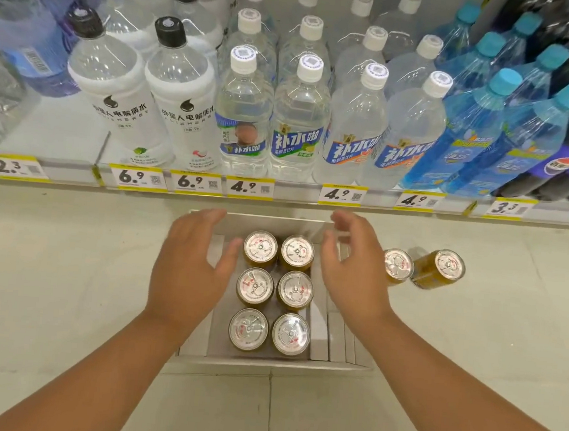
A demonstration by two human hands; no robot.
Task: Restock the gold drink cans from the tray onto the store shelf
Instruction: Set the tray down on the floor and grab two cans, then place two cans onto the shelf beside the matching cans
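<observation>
A shallow grey cardboard tray [337,343] lies on the floor below the shelf. Several gold cans with silver tops [274,292] stand upright in it in two columns. Two more gold cans [423,268] stand on the floor to the right of the tray, one of them tilted. My left hand [189,269] hovers open over the tray's left side, fingers spread, beside the cans. My right hand [350,269] hovers open over the tray's right side, fingers curled loosely. Neither hand holds a can.
The store shelf [284,206] runs across the view with yellow price tags along its front edge. It carries rows of clear water bottles [299,113], white-labelled bottles [115,90] on the left and blue bottles [483,129] on the right. Pale floor tiles surround the tray.
</observation>
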